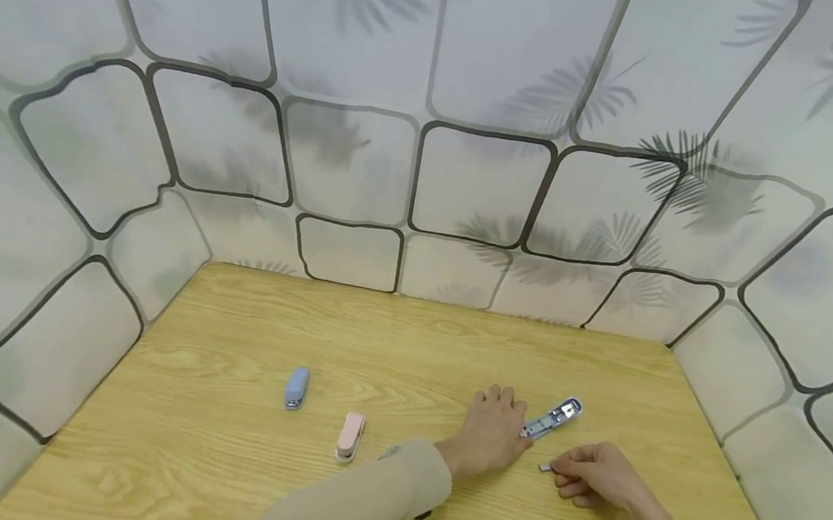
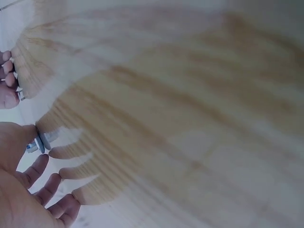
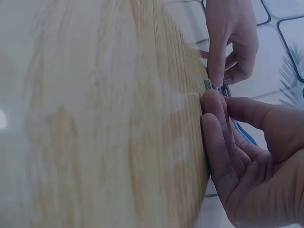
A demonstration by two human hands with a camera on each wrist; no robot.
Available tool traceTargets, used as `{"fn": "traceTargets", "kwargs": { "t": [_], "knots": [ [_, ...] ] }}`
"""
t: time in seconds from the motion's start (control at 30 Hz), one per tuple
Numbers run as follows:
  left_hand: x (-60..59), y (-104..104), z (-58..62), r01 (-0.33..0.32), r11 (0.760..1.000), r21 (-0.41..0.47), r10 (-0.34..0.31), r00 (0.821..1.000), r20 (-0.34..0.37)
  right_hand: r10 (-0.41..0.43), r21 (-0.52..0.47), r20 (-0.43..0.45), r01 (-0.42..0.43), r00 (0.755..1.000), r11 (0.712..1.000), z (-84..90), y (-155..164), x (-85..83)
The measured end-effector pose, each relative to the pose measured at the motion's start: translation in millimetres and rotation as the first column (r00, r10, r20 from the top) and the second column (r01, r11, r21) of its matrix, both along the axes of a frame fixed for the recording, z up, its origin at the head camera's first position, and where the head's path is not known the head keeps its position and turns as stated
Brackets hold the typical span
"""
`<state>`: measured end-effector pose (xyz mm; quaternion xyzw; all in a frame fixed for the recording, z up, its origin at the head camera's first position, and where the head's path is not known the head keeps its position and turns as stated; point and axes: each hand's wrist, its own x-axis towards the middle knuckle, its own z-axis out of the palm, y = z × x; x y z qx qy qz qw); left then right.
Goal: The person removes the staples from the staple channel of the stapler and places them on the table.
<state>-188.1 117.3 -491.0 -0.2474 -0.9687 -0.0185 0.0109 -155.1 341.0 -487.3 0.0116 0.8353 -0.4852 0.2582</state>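
Note:
A blue stapler (image 1: 552,418) lies folded open on the table, its metal inside facing up. At its near-left end is my left hand (image 1: 492,435), the stapler's end held between thumb and index finger. The other fingers are spread toward the tabletop, as the left wrist view shows. To the right, my right hand (image 1: 597,476) pinches a small strip of staples (image 1: 545,467) between thumb and index finger, just above the table and apart from the stapler. In the right wrist view, the strip of staples (image 3: 208,84) partly overlaps the stapler behind it.
Left of the hands, a pink stapler (image 1: 350,437) and a blue-violet stapler (image 1: 296,388) stand on the wooden table (image 1: 229,326). Patterned fabric walls (image 1: 469,181) enclose the back and both sides. A small dark object (image 1: 424,515) shows beside the left sleeve.

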Motion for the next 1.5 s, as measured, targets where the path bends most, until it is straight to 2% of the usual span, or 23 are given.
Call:
{"fn": "traceTargets", "kwargs": {
  "t": [0.17, 0.33, 0.43, 0.6, 0.73, 0.8, 0.9, 1.03, 1.17, 1.3, 1.43, 1.5],
  "knots": [
    [-2.8, -9.5, 2.9, 0.030, 0.999, 0.018, -0.031, 0.998, 0.062, -0.023, -0.016, -0.001, 0.023, 1.000, 1.000, 2.9, -2.0, 1.4],
    [-3.8, -30.1, 13.6, 0.066, 0.997, 0.041, -0.070, 0.992, 0.101, -0.062, -0.050, -0.025, 0.061, 0.998, 0.997, 8.6, -11.5, 3.6],
    [-2.1, -47.1, 21.4, 0.087, 0.993, 0.078, -0.095, 0.991, 0.096, -0.073, -0.066, -0.055, 0.069, 0.996, 0.995, 12.0, -19.3, 4.2],
    [1.4, -79.5, 31.3, 0.124, 0.986, 0.112, -0.128, 0.991, 0.031, -0.072, -0.082, -0.115, 0.063, 0.991, 0.995, 18.6, -38.1, 3.0],
    [5.1, -106.5, 36.5, 0.128, 0.983, 0.135, -0.130, 0.992, 0.000, -0.040, -0.054, -0.218, 0.029, 0.975, 0.998, 20.1, -56.7, -0.2],
    [7.5, -119.6, 36.8, 0.123, 0.980, 0.153, -0.123, 0.992, -0.010, -0.003, -0.023, -0.301, -0.004, 0.953, 1.000, 18.8, -66.8, -2.3],
    [12.7, -138.3, 37.3, 0.103, 0.975, 0.197, -0.101, 0.995, -0.022, 0.051, 0.024, -0.422, -0.045, 0.905, 0.999, 16.1, -83.0, -4.7],
    [21.6, -160.8, 38.3, 0.069, 0.968, 0.243, -0.061, 0.997, -0.042, 0.138, 0.125, -0.545, -0.082, 0.827, 0.989, 14.2, -104.7, -7.3],
    [30.9, -181.7, 38.5, 0.033, 0.960, 0.279, -0.018, 0.998, -0.057, 0.216, 0.205, -0.610, -0.111, 0.762, 0.972, 13.8, -126.4, -11.1],
    [39.5, -200.9, 36.3, 0.019, 0.951, 0.307, 0.000, 0.998, -0.064, 0.288, 0.240, -0.633, -0.172, 0.719, 0.956, 15.3, -146.3, -13.6],
    [49.3, -219.6, 34.7, 0.035, 0.959, 0.282, -0.008, 0.995, -0.099, 0.402, 0.308, -0.632, -0.261, 0.663, 0.915, 20.4, -164.9, -14.7],
    [54.0, -227.7, 33.4, 0.030, 0.963, 0.269, 0.002, 0.993, -0.117, 0.469, 0.360, -0.631, -0.302, 0.619, 0.883, 22.8, -174.2, -15.7]
  ]
}}
